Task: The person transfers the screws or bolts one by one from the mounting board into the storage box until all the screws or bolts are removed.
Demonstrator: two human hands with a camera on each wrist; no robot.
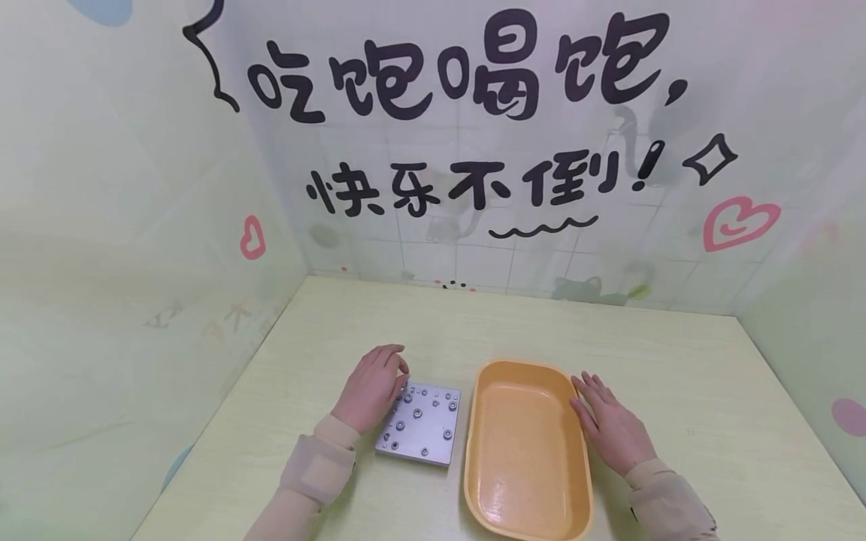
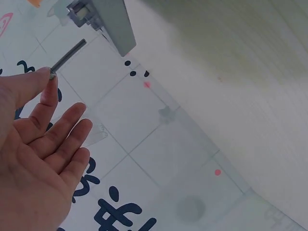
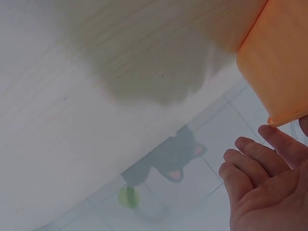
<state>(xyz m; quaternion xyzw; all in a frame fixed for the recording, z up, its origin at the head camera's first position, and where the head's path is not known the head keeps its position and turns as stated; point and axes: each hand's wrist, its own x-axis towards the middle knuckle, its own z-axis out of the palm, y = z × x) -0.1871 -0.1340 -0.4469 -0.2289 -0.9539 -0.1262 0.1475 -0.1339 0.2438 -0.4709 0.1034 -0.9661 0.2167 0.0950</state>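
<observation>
Between its thumb and index fingertip my left hand (image 1: pixel 370 387) pinches a thin threaded screw (image 2: pixel 68 58), its head end hidden in the grip. The other three fingers are loosely extended. This hand is at the upper left corner of a square metal plate (image 1: pixel 431 432), which has several socket-head screws (image 1: pixel 417 413) set across its top. My right hand (image 1: pixel 612 428) is at the right side of an orange plastic tray (image 1: pixel 585 481). In the right wrist view its fingers (image 3: pixel 250 166) are relaxed, with the index fingertip right at the tray's rim.
The pale wood-grain table (image 1: pixel 379 308) carries the plate on the left and the tray beside it. A printed curtain (image 1: pixel 460 143) with black lettering stands behind, and similar sheets (image 1: pixel 169 248) line both sides.
</observation>
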